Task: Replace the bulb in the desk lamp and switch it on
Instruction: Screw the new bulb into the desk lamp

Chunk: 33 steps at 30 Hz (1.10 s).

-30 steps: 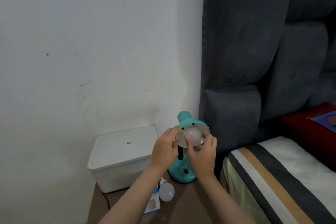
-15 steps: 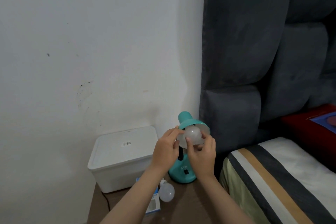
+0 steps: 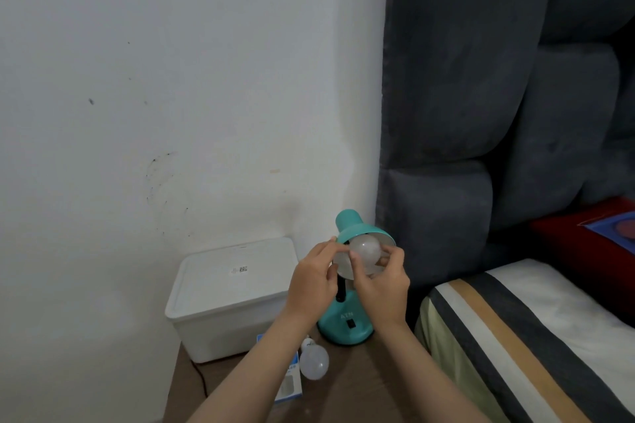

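A teal desk lamp stands on a brown bedside table, its shade tipped toward me. A frosted white bulb sits in the mouth of the shade. My right hand grips that bulb from below with thumb and fingers around it. My left hand pinches the shade's left rim. A black rocker switch shows on the lamp's base. A second white bulb lies loose on the table in front of the base, beside a blue-and-white bulb box.
A white lidded plastic box stands left of the lamp against the white wall. A dark cable runs down the table's left edge. A grey padded headboard and a striped bed are close on the right.
Both hands stay at the shade; my right fingers have shifted slightly around the bulb. The lamp and the loose bulb have not moved.
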Each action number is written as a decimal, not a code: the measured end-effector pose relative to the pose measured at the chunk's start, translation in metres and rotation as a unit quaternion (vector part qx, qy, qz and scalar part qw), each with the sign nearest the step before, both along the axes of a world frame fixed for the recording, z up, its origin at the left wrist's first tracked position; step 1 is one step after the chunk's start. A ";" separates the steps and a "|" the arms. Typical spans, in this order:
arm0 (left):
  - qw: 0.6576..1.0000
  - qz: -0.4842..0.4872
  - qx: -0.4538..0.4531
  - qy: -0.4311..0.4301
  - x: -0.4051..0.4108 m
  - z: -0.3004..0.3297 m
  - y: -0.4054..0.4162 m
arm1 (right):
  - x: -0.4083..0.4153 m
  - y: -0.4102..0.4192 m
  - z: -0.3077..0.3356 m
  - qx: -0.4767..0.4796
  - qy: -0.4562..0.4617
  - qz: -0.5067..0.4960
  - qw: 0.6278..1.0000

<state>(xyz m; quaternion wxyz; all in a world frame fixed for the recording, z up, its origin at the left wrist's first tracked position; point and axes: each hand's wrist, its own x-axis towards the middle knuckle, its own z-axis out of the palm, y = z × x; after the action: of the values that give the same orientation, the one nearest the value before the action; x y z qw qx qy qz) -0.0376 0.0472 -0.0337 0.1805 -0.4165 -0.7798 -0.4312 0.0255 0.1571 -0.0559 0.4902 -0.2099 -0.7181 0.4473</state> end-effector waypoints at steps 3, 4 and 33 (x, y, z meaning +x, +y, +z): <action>1.000 0.000 -0.001 0.005 0.001 0.001 -0.001 | 0.000 -0.001 0.001 0.001 -0.021 0.002 1.000; 1.000 0.000 -0.001 0.006 0.001 0.001 -0.001 | 0.000 -0.001 0.000 0.010 -0.025 -0.003 1.000; 1.000 0.005 -0.015 0.019 0.001 -0.001 -0.001 | 0.009 0.005 -0.009 0.088 -0.001 0.023 0.996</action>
<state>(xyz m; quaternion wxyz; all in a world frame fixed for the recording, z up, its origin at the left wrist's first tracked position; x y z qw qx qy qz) -0.0366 0.0460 -0.0343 0.1910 -0.4233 -0.7846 -0.4108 0.0346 0.1619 -0.0652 0.4954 -0.1497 -0.7600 0.3931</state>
